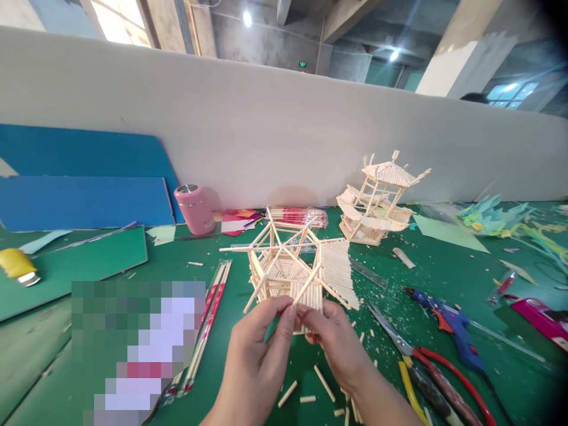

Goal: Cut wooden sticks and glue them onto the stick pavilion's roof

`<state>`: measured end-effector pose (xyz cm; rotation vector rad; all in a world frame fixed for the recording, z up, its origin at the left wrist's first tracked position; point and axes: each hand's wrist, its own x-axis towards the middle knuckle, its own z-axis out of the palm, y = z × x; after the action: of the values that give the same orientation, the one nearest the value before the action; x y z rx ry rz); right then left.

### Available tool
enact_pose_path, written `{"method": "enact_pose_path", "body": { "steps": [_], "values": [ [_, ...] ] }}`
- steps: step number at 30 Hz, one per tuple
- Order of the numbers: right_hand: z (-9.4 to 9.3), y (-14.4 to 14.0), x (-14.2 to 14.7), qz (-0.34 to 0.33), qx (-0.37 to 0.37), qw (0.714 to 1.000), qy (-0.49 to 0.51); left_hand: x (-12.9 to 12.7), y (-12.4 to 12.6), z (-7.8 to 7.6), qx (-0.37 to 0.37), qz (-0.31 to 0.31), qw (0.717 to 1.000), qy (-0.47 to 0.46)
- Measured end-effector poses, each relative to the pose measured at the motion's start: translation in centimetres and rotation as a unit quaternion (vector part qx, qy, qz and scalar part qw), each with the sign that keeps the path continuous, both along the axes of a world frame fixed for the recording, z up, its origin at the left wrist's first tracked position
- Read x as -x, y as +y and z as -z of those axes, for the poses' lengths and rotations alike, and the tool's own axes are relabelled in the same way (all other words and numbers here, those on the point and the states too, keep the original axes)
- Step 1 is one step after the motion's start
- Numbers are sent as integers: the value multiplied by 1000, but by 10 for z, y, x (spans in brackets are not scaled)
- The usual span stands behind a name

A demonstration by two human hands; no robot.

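A pavilion model built of thin wooden sticks (284, 266) stands on the green table in front of me. Its roof is a bare frame of sticks meeting at a centre point, with one slatted panel (339, 269) fixed on the right side. My left hand (261, 343) is closed, thumb and forefinger pinched at the front edge of the model by a sloping stick. From the right, my right hand (339, 343) grips the same front edge, its fingertips partly hidden behind the slats. Both hands' fingertips nearly meet there.
A finished-looking stick pavilion (377, 201) stands at the back right. Right of my hands lie scissors (394, 337), a blue glue gun (452, 325) and red-handled pliers (457, 378). Packed sticks (206, 325), a pink flask (195, 210) and cut stick pieces (323, 383) lie about.
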<state>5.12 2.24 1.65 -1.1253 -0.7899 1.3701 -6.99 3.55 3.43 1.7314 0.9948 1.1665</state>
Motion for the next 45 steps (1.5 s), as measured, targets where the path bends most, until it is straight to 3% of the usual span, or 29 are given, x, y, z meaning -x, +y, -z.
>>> {"method": "enact_pose_path", "body": {
  "steps": [5, 10, 12, 15, 17, 19, 20, 21, 24, 26, 29, 32, 37, 45],
  "values": [
    [7, -6, -5, -15, -8, 1000, -18, 1, 0, -2, 12, 7, 1000, -1],
    [9, -26, -17, -29, -24, 999, -34, 3, -3, -5, -21, -19, 1000, 2],
    [8, -40, -24, -11, -23, 997, -76, 4, -6, -8, -58, -27, 998, 3],
    [2, -64, -35, 73, -45, 973, -213, 3, -13, -13, -130, 2, 991, 37],
    [-5, -80, -40, 176, -117, 928, -307, 2, -17, -14, -173, 54, 980, 86],
    [-16, -91, -44, 300, -217, 847, -381, 0, -20, -14, -209, 99, 962, 142],
    [-21, -94, -46, 327, -260, 803, -425, -2, -22, -13, -227, 111, 953, 166],
    [-27, -95, -48, 325, -299, 759, -478, -3, -23, -13, -245, 119, 944, 185],
    [-39, -91, -53, 166, -357, 644, -655, -6, -26, -10, -275, 131, 923, 233],
    [-42, -84, -55, 102, -338, 617, -703, -8, -27, -7, -288, 141, 913, 250],
    [-42, -78, -54, 49, -306, 638, -705, -8, -29, -4, -303, 147, 906, 255],
    [-40, -75, -53, 5, -325, 642, -694, -7, -31, -6, -297, 148, 905, 264],
    [-33, -74, -51, 11, -326, 656, -681, -7, -32, -11, -287, 143, 894, 313],
    [-20, -75, -47, 34, -308, 692, -652, -9, -33, -7, -321, 116, 881, 329]
  ]
}}
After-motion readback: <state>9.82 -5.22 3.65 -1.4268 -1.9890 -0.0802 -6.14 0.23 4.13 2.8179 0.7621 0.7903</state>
